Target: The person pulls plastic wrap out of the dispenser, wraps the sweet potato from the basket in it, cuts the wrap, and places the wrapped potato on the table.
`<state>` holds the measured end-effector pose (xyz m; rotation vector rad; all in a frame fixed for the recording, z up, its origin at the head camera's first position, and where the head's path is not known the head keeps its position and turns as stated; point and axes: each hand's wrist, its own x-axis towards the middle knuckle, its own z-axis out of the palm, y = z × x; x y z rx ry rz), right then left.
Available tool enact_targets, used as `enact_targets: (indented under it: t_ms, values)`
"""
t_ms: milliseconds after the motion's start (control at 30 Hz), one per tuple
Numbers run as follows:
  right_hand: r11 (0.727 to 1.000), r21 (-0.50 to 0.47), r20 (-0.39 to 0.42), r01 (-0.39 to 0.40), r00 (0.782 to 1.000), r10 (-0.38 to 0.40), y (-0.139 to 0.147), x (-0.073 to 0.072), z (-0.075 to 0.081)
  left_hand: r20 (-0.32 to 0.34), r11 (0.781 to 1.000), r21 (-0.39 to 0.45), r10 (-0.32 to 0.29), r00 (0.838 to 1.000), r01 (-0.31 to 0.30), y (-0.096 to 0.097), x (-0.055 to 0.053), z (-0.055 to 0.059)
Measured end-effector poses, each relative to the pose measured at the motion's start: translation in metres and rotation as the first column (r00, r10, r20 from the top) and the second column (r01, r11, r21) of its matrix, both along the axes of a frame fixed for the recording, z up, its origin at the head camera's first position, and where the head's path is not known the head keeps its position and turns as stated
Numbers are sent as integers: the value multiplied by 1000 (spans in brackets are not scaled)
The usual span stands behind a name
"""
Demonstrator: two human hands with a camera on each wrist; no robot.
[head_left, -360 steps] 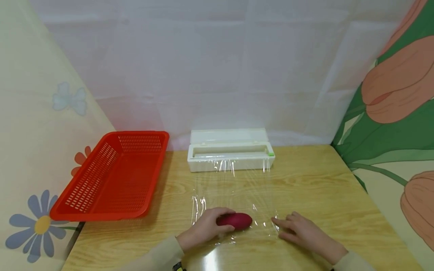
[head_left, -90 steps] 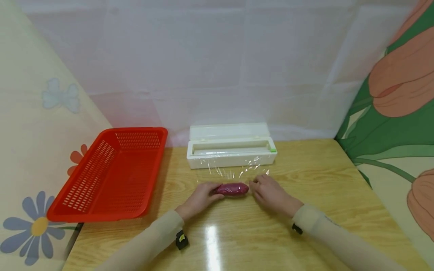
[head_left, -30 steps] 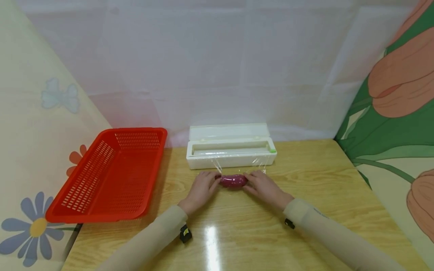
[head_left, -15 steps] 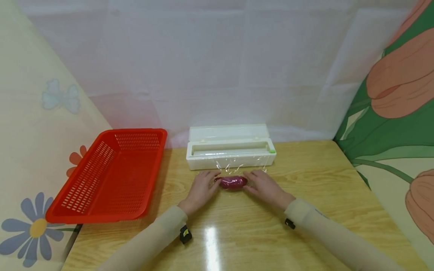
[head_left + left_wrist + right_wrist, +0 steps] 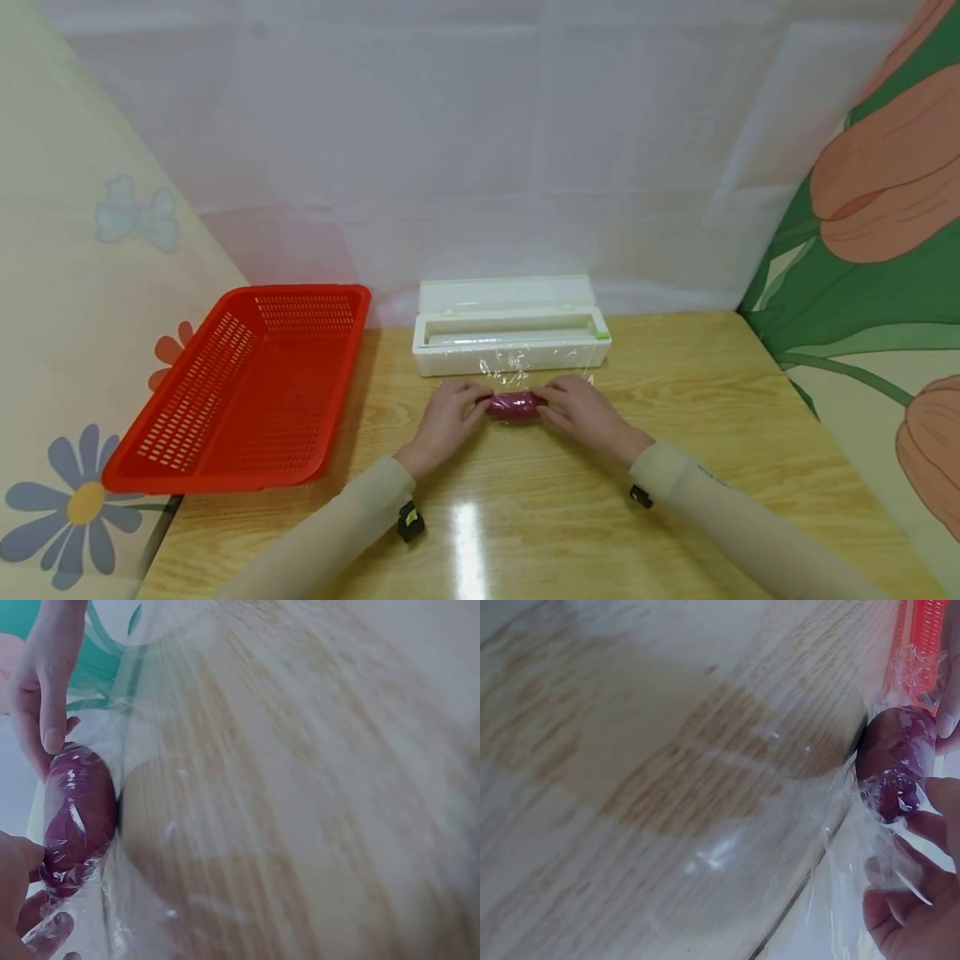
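A smooth purple-red oval that looks like a sweet potato (image 5: 513, 406) lies on the table, wrapped in clear cling film (image 5: 79, 817). My left hand (image 5: 446, 421) grips its left end between thumb and fingers. At the other end my right hand (image 5: 588, 417) pinches it, with film bunched around the fingers (image 5: 900, 900) in the right wrist view. From the wrapped piece, film stretches back to the front of a white cling film box (image 5: 450, 363), which stands with its lid (image 5: 506, 293) raised just behind both hands.
A red plastic basket (image 5: 333, 417) with slotted sides stands on the left of the wooden table (image 5: 705, 400). A green slider (image 5: 602, 335) sits at the box's right end. White cloth (image 5: 465, 167) hangs behind, with flower-printed panels at both sides.
Since the earliest frame, the purple-red oval has moved back toward the box and become wrapped. The right hand has come from the film's edge to its right end. Lately the hands have barely shifted.
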<state>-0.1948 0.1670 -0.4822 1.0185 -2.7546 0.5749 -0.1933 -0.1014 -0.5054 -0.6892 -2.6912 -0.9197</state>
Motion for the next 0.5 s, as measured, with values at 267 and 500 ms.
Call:
enact_targets:
  t_ms: [267, 500]
  values:
    - [1000, 16, 41, 12, 999, -12, -4, -3, -2, 55, 999, -29, 15, 998, -14, 2, -1, -4]
    - [999, -10, 69, 37, 997, -36, -4, -12, -1, 74, 999, -42, 2, 997, 1, 1, -6, -4]
